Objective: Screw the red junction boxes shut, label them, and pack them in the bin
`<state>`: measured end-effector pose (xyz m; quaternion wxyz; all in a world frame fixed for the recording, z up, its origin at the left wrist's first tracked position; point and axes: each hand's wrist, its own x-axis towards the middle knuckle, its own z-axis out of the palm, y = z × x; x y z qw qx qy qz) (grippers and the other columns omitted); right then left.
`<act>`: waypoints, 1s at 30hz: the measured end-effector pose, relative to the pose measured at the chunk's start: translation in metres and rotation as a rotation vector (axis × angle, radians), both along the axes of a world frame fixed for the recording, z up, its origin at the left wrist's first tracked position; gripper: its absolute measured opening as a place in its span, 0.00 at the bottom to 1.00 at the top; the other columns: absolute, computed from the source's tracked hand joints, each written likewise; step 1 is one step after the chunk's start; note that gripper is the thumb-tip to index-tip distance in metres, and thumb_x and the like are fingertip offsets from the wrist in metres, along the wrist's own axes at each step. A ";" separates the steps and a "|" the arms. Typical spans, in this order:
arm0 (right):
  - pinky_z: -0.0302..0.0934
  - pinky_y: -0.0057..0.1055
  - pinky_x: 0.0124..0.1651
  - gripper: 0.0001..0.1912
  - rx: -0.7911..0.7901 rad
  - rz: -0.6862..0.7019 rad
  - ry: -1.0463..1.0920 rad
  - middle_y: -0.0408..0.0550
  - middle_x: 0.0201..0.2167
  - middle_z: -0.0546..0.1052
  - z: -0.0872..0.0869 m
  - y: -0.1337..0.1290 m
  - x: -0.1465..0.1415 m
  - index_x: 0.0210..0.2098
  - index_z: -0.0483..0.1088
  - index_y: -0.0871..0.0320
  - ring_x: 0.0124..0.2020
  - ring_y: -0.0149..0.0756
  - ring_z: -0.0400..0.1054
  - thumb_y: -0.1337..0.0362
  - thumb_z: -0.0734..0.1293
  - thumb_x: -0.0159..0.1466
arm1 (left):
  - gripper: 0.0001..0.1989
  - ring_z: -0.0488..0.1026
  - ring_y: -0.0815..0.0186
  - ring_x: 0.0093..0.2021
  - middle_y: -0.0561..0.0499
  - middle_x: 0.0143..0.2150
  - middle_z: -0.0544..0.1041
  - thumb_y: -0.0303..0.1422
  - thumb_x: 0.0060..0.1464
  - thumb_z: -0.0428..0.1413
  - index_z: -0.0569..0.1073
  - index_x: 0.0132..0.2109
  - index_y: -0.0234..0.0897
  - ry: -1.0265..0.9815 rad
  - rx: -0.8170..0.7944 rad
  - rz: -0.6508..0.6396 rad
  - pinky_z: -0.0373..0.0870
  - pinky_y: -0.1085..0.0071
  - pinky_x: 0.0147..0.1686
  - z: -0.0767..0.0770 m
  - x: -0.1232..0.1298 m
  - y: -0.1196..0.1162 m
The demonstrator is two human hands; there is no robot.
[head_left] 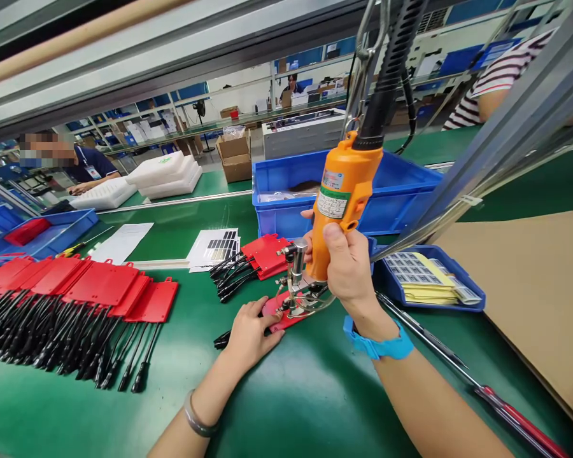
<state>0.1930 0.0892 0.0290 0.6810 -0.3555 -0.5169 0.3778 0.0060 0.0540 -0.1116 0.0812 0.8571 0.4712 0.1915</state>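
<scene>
My right hand (346,264) is wrapped round an orange electric screwdriver (341,191), which hangs nearly upright from above. A metal screw-feeding attachment (297,270) with thin tubes sits at its lower end, over a red panel (293,318) on the green bench. The screwdriver's tip is hidden by this attachment. My left hand (251,334) holds the panel down at its left end, thumb and fingers on its surface and edge. A black cable connector (222,340) pokes out to the left of that hand. Just behind lie more red panels (270,254) with black cables.
Many red panels with black cables (100,286) lie in a row at left. A blue bin (286,216) stands behind, a blue label tray (434,299) at right. Metal rods (439,350) and cardboard (535,286) lie on the right. A co-worker (83,162) sits across the bench.
</scene>
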 end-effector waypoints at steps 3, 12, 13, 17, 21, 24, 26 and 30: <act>0.63 0.29 0.24 0.25 0.005 -0.009 0.000 0.40 0.22 0.68 -0.001 -0.001 -0.001 0.43 0.68 0.56 0.22 0.32 0.64 0.41 0.64 0.61 | 0.14 0.73 0.51 0.48 0.40 0.57 0.72 0.36 0.51 0.64 0.80 0.46 0.42 0.019 0.020 0.003 0.71 0.53 0.48 -0.001 0.000 0.000; 0.61 0.29 0.23 0.23 0.055 -0.108 -0.049 0.40 0.21 0.68 -0.008 -0.004 -0.009 0.39 0.68 0.56 0.21 0.31 0.63 0.42 0.63 0.62 | 0.13 0.72 0.53 0.46 0.42 0.57 0.72 0.36 0.53 0.62 0.80 0.46 0.43 0.062 0.036 0.007 0.71 0.55 0.47 -0.002 0.001 -0.001; 0.61 0.29 0.23 0.22 0.061 -0.112 -0.062 0.40 0.21 0.68 -0.010 -0.004 -0.010 0.39 0.68 0.56 0.21 0.32 0.63 0.42 0.63 0.62 | 0.13 0.72 0.53 0.46 0.42 0.56 0.72 0.36 0.53 0.62 0.80 0.46 0.43 0.062 0.036 0.006 0.71 0.55 0.47 -0.002 0.002 -0.001; 0.60 0.29 0.24 0.22 0.074 -0.120 -0.097 0.41 0.21 0.69 -0.015 -0.004 -0.012 0.33 0.66 0.56 0.21 0.32 0.64 0.42 0.62 0.63 | 0.12 0.72 0.53 0.45 0.42 0.56 0.73 0.35 0.53 0.62 0.80 0.45 0.43 0.067 0.036 -0.006 0.71 0.55 0.46 -0.001 0.002 -0.001; 0.59 0.28 0.22 0.21 0.095 -0.119 -0.104 0.42 0.21 0.69 -0.023 -0.006 -0.014 0.29 0.65 0.56 0.20 0.31 0.64 0.44 0.63 0.64 | 0.10 0.72 0.53 0.44 0.41 0.51 0.75 0.35 0.52 0.63 0.80 0.43 0.39 0.068 0.043 -0.002 0.72 0.56 0.45 0.001 0.003 -0.001; 0.59 0.28 0.22 0.22 0.112 -0.090 -0.085 0.42 0.20 0.69 -0.029 -0.010 -0.014 0.28 0.65 0.56 0.20 0.32 0.65 0.43 0.64 0.63 | 0.11 0.73 0.52 0.45 0.40 0.49 0.75 0.35 0.52 0.63 0.79 0.43 0.37 0.075 0.049 0.002 0.72 0.54 0.46 0.002 0.002 -0.001; 0.59 0.28 0.21 0.22 0.120 -0.079 -0.068 0.42 0.20 0.68 -0.028 -0.015 -0.014 0.27 0.64 0.56 0.20 0.32 0.65 0.43 0.64 0.63 | 0.13 0.72 0.51 0.47 0.39 0.50 0.75 0.36 0.53 0.63 0.79 0.45 0.37 0.078 0.046 -0.005 0.72 0.53 0.47 0.002 0.002 -0.002; 0.56 0.26 0.16 0.21 0.106 -0.077 -0.024 0.41 0.21 0.69 0.000 -0.022 -0.007 0.37 0.69 0.56 0.17 0.31 0.63 0.43 0.63 0.63 | 0.17 0.71 0.47 0.53 0.38 0.59 0.69 0.38 0.49 0.66 0.79 0.46 0.40 0.028 0.025 -0.013 0.71 0.51 0.51 -0.001 -0.001 -0.003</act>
